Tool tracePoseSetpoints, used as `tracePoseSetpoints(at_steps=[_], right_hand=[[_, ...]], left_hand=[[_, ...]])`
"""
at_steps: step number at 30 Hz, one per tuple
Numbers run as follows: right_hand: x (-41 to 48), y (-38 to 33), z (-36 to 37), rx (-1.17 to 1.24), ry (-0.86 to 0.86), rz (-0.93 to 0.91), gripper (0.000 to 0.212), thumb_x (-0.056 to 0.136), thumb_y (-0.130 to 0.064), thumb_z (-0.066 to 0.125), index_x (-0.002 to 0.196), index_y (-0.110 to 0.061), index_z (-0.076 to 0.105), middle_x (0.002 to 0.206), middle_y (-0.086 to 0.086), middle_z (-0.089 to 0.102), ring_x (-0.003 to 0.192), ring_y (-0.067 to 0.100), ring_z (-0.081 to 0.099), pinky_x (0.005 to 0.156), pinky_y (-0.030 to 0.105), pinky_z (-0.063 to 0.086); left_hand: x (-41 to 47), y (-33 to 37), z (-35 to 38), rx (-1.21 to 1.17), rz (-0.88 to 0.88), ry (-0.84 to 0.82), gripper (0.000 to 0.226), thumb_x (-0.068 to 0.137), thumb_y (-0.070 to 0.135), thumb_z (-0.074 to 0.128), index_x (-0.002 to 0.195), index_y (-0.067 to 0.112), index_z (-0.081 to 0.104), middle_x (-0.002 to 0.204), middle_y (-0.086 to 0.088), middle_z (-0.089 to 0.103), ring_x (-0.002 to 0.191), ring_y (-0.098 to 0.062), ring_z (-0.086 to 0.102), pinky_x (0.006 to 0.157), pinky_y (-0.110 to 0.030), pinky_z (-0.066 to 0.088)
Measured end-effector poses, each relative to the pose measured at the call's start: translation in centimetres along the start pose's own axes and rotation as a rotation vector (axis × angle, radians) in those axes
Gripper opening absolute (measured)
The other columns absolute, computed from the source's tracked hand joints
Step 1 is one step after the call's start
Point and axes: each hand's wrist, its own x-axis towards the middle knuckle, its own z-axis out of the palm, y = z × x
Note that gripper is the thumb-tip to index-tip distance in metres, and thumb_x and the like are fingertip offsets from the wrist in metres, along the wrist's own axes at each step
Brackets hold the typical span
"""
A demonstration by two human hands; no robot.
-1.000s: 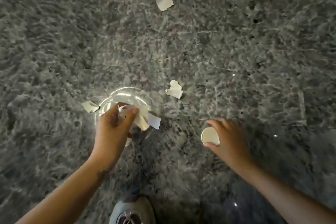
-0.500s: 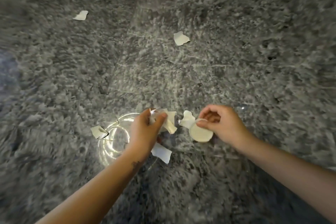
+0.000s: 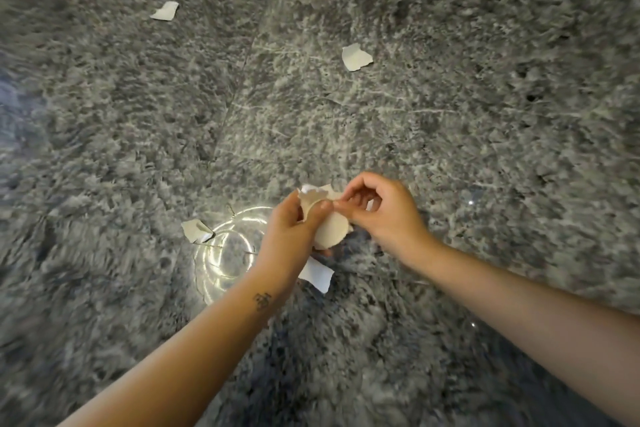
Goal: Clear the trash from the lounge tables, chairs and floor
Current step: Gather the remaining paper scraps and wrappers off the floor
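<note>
Above the grey stone floor, my left hand grips a bunch of torn white paper scraps and a round paper disc. A larger scrap shows just below that hand; I cannot tell whether it hangs from the bunch or lies on the floor. My right hand is right beside the left. Its curled thumb and fingers pinch the top of the bunch at my left thumb. More torn scraps lie on the floor: one near left, one far centre, one far left.
A bright ring of reflected light shines on the polished floor under my left wrist. A tile joint runs away from me towards the top of the view. Nothing but floor and scraps shows around my hands.
My right hand picked up the scrap lying next to the disc, then carried it and the disc left to my left hand. The two hands now meet. The view shifted forward.
</note>
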Motion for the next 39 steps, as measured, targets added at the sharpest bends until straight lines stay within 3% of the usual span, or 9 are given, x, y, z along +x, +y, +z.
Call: tracePoseSetpoints(at_steps=[3,6,9,15,19,23,27,30,39], right_hand=[[0.2,2.1,-1.6,-0.22,0.011,0.023,0.009,0.085,-0.022,0.065,0.092,-0.017,0.061,0.082,-0.006,0.057,0.079,0.011,0.054,0.074,0.024,0.047],[0.4,4.0,-2.3,-0.591,-0.068,0.104,0.033,0.083,-0.028,0.066,0.114,-0.021,0.057,0.103,-0.004,0.05,0.102,0.017,0.05,0.091,0.038,0.043],[0.9,4.3,-1.8,-0.671,-0.124,0.096,0.041,0.08,-0.03,0.069,0.117,-0.025,0.055,0.105,-0.005,0.046,0.105,0.016,0.048,0.092,0.033,0.036],[1.0,3.9,-1.5,-0.632,-0.157,0.041,0.016,0.086,-0.032,0.061,0.098,-0.021,0.061,0.091,-0.01,0.047,0.092,0.012,0.051,0.084,0.029,0.028],[0.5,3.8,-2.1,-0.692,-0.293,0.015,0.046,0.073,-0.056,0.064,0.107,-0.027,0.057,0.101,-0.011,0.045,0.096,0.005,0.041,0.087,0.028,0.024],[-0.1,3.4,-2.0,-0.729,-0.388,-0.015,0.07,0.056,-0.076,0.047,0.111,-0.032,0.054,0.104,-0.013,0.044,0.1,0.004,0.04,0.087,0.026,0.022],[-0.9,3.9,-1.6,-0.743,-0.413,-0.035,0.048,0.066,-0.049,0.074,0.106,-0.032,0.054,0.096,-0.016,0.04,0.094,0.004,0.039,0.084,0.024,0.023],[-1.3,3.9,-1.2,-0.653,-0.365,-0.003,0.038,0.068,-0.024,0.08,0.099,-0.025,0.056,0.087,-0.02,0.037,0.085,0.007,0.044,0.067,0.016,0.031],[-1.7,-1.1,1.4,-0.059,-0.145,-0.032,0.041,0.063,-0.017,0.082,0.096,-0.027,0.06,0.098,-0.012,0.057,0.079,0.002,0.055,0.073,0.012,0.048]], left_hand=[[0.5,-0.2,-2.0,0.003,0.023,0.15,0.007,0.094,0.015,0.052,0.09,0.014,0.058,0.079,-0.002,0.064,0.058,-0.007,0.063,0.045,-0.022,0.049],[0.8,-0.2,-4.0,0.008,0.031,0.223,0.007,0.095,0.017,0.052,0.093,0.016,0.059,0.076,0.002,0.065,0.055,-0.01,0.063,0.044,-0.024,0.049],[0.7,-0.5,-5.0,0.035,0.052,0.252,0.009,0.095,0.019,0.053,0.092,0.021,0.06,0.078,0.002,0.065,0.055,-0.008,0.062,0.045,-0.025,0.049],[0.0,-1.1,-5.3,0.036,0.039,0.254,0.011,0.095,0.019,0.052,0.089,0.024,0.06,0.075,0.007,0.067,0.062,-0.012,0.065,0.048,-0.026,0.05],[-0.1,-1.4,-5.8,0.059,0.038,0.256,0.008,0.095,0.023,0.053,0.092,0.025,0.06,0.083,0.002,0.068,0.073,-0.024,0.066,0.061,-0.039,0.054],[-0.2,-1.6,-5.9,0.037,0.039,0.235,0.009,0.095,0.019,0.052,0.091,0.022,0.059,0.077,0.006,0.068,0.069,-0.018,0.067,0.056,-0.035,0.054],[-0.4,-1.9,-5.9,0.03,0.024,0.214,0.008,0.095,0.018,0.052,0.093,0.021,0.059,0.077,0.008,0.067,0.063,-0.007,0.066,0.05,-0.028,0.055],[-0.4,-2.2,-5.7,0.056,0.012,0.194,0.009,0.095,0.02,0.052,0.092,0.023,0.06,0.08,0.007,0.066,0.06,-0.003,0.065,0.049,-0.024,0.053],[-1.2,-2.0,-4.0,0.086,-0.036,0.03,0.008,0.095,0.023,0.052,0.098,0.019,0.058,0.093,-0.004,0.066,0.073,-0.011,0.066,0.052,-0.024,0.053]])
